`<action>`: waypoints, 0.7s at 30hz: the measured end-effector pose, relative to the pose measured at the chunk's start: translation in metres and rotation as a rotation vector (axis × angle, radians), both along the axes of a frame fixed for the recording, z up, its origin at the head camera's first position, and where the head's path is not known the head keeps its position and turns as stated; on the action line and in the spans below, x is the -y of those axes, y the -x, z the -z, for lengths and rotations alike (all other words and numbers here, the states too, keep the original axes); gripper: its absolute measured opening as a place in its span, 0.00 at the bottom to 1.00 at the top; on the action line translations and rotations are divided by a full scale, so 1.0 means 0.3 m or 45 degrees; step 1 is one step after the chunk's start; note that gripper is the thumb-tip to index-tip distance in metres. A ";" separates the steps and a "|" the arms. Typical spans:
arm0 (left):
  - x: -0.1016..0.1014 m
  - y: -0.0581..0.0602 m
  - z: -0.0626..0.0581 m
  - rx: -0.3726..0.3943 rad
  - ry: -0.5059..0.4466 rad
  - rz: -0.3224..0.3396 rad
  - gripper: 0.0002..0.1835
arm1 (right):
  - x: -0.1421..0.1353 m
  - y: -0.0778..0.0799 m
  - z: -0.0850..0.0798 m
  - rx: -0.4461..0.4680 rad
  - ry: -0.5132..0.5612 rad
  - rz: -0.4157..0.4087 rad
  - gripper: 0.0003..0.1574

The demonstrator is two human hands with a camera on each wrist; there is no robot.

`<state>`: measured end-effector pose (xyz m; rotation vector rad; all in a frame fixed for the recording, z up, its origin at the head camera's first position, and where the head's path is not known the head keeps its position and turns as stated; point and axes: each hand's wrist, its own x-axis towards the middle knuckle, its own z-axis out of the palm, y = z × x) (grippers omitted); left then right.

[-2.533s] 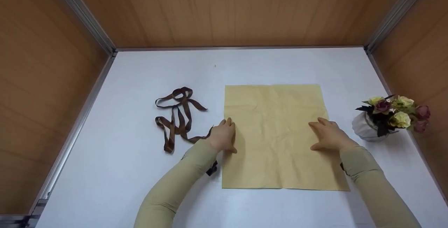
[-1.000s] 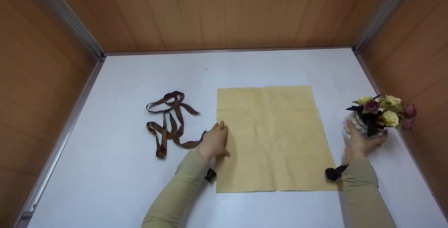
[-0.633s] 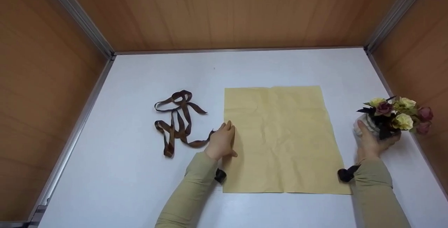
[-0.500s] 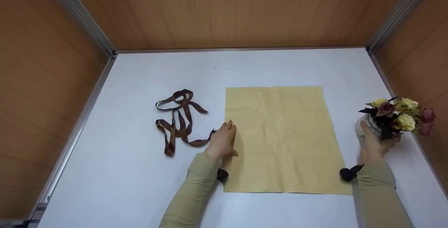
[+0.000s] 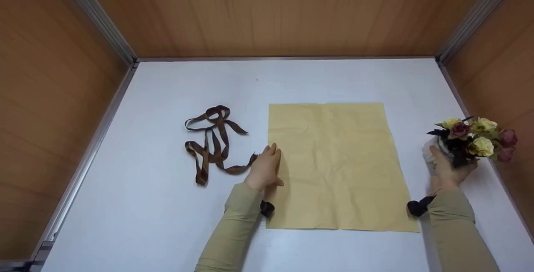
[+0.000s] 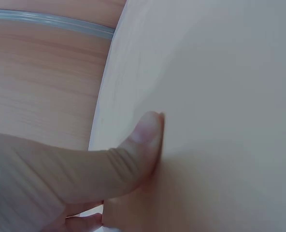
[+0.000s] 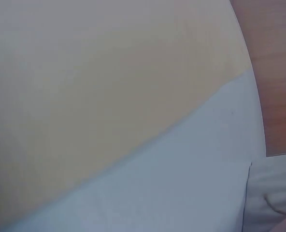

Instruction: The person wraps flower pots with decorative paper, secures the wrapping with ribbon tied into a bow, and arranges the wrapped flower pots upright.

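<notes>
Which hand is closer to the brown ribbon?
Left. The left hand is beside the ribbon, at the near end; the right hand is across the paper, holding the flowerpot.

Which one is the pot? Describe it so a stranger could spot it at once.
On the white table, find the big tan paper. Beyond its right edge, the right hand grips the white pot. Unlike the flat paper or the brown ribbon, it bears yellow and purple flowers.
</notes>
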<state>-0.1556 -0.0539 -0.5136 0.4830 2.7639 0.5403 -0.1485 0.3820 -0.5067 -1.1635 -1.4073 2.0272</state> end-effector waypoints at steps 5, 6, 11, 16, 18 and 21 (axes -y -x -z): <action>0.002 0.003 0.000 0.017 -0.010 0.005 0.54 | 0.017 0.005 -0.001 -0.076 0.075 0.090 0.71; 0.002 0.004 -0.001 0.023 -0.009 0.003 0.54 | 0.021 0.007 -0.002 -0.093 0.090 0.105 0.71; -0.004 0.004 -0.006 0.028 -0.005 -0.008 0.54 | 0.028 0.014 -0.018 -0.139 0.114 0.099 0.70; -0.005 0.002 -0.012 -0.015 0.004 0.016 0.54 | 0.044 0.031 -0.048 -0.211 0.097 0.047 0.68; -0.005 0.000 -0.014 -0.021 0.010 0.022 0.54 | 0.057 0.038 -0.063 -0.211 0.076 -0.004 0.67; -0.006 0.000 -0.015 -0.011 0.029 0.020 0.53 | 0.085 0.043 -0.087 -0.167 0.089 -0.124 0.67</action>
